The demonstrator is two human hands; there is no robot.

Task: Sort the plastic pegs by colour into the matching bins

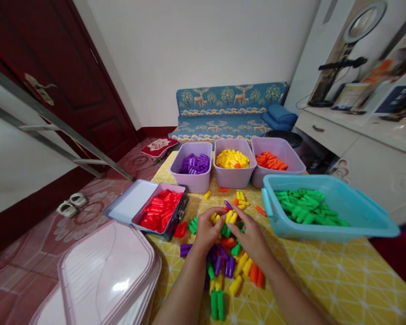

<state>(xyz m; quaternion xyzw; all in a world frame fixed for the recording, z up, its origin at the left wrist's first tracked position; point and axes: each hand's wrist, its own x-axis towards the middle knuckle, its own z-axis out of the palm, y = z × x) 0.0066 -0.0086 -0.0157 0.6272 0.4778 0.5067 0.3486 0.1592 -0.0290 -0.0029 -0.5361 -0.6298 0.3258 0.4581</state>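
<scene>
A mixed pile of small, tube-like plastic pieces lies on the table under my hands; their exact kind is unclear. My left hand (208, 230) has its fingers curled round yellow plastic pieces at the pile's far side. Close by on the right, my right hand (252, 232) has thumb and fingers closed about more yellow plastic pieces (231, 217). Nearer to me lie purple pieces (229, 267), orange pieces (256, 275) and a green pair (217, 305). My fingers partly cover the pieces they grip.
Behind the pile stand lilac bins with purple (191, 183), yellow (235, 178) and orange pieces (294, 164). A turquoise tub (311, 231) of green pieces is at right. At left sit an open case (122, 207) of red pieces and stacked lids (108, 271).
</scene>
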